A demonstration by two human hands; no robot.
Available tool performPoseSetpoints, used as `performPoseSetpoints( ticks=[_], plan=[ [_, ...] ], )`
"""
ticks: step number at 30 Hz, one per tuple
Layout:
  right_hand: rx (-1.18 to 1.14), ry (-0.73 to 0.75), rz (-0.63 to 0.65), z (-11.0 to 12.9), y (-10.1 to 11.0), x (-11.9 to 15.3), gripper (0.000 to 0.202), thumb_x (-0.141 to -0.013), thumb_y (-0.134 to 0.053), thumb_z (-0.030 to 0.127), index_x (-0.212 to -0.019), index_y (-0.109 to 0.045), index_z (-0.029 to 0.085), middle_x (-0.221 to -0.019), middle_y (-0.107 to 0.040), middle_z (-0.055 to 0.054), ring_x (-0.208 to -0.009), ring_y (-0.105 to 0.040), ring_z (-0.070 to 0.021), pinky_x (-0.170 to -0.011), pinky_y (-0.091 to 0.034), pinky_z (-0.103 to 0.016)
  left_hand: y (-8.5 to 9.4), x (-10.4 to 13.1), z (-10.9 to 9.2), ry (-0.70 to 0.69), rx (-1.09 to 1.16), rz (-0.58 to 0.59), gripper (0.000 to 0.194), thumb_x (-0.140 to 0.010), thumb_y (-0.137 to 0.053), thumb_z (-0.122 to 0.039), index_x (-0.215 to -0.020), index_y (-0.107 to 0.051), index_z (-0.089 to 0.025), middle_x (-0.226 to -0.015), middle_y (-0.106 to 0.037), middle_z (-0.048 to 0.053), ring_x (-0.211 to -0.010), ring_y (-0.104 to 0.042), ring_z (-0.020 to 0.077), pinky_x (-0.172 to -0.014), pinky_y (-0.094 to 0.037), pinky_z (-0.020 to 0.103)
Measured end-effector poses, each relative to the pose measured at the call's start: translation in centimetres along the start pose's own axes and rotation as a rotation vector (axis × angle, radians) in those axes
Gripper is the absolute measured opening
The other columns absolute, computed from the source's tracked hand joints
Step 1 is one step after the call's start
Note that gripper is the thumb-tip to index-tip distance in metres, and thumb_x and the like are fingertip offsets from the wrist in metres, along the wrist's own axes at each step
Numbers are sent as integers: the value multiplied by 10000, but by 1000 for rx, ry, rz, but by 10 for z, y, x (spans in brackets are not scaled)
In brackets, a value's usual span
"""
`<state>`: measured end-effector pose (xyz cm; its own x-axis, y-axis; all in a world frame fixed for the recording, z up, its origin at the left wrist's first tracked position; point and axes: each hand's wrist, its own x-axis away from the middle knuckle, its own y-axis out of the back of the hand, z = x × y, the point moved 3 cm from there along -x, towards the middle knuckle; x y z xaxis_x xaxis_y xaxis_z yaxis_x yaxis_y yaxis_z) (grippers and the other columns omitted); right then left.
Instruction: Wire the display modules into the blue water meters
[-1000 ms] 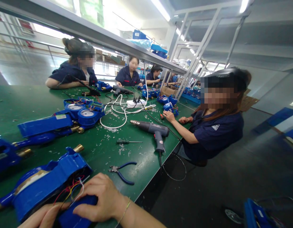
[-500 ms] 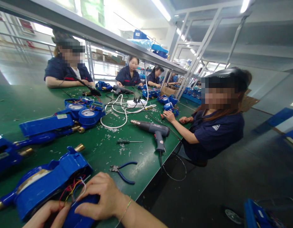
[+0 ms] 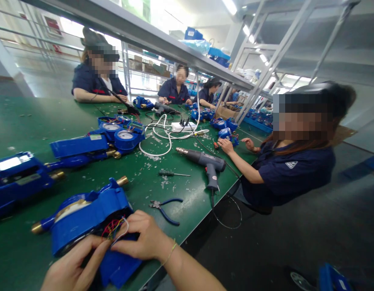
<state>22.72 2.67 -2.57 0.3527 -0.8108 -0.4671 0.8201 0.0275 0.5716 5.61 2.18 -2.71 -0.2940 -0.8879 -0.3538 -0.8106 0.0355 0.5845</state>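
A blue water meter (image 3: pixel 87 214) with brass pipe ends lies on the bench in front of me. Red, yellow and white wires (image 3: pixel 116 227) come out of its near side. My left hand (image 3: pixel 79 260) pinches the thin wires between thumb and forefinger. Close against it, my right hand (image 3: pixel 146 236) is closed too, thumb and forefinger on the wires by the white one. Below the fingertips sits a blue plastic cover (image 3: pixel 120 266), partly hidden by my hands. The exact spot where the wires meet is covered by my fingers.
Diagonal cutters (image 3: pixel 165 210), a screwdriver (image 3: pixel 173 174) and a heat gun (image 3: pixel 205 163) lie to the right. More blue meters (image 3: pixel 126 137) stand at the left. A white power strip (image 3: pixel 183 126) with cables is farther back. A co-worker (image 3: pixel 296 169) sits at the right edge.
My view has swung, so the bench appears farther right. My right fingers have come off the blue cover and closed on the wires beside my left fingertips. The co-worker's far hand has risen.
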Motion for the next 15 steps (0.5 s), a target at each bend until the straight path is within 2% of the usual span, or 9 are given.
performPoseSetpoints(
  ticks=[2,6,10,15],
  plan=[
    [-77,-3,-45,6,5,1,197,-863,-666,357,-763,-647,189,-810,-692,8,-799,-625,-109,-821,-438,-262,2,-1,-10,-10,21,2,246,-858,-568,-444,-775,-671,-237,-717,-695,-9,-612,-634,162,-590,-503,223],
    [-169,-39,-52,14,14,1,111,-866,-659,279,-788,-659,201,-801,-662,-5,-807,-581,-145,-785,-431,-300,2,-5,-26,-5,-2,34,228,-907,-526,-333,-780,-652,-192,-717,-682,15,-633,-620,144,-615,-474,225],
    [-194,-50,-27,13,15,-1,104,-843,-686,278,-786,-651,199,-794,-642,-16,-801,-556,-167,-751,-421,-316,1,-7,-29,34,-18,20,204,-910,-544,-284,-766,-638,-174,-695,-665,10,-614,-592,126,-605,-439,222],
    [-205,-67,-26,12,14,-2,71,-868,-633,223,-801,-650,203,-813,-652,-23,-806,-552,-174,-737,-415,-319,5,-6,-31,-28,11,19,136,-892,-555,-224,-813,-652,-172,-741,-684,12,-648,-607,122,-625,-437,222]
  ],
)
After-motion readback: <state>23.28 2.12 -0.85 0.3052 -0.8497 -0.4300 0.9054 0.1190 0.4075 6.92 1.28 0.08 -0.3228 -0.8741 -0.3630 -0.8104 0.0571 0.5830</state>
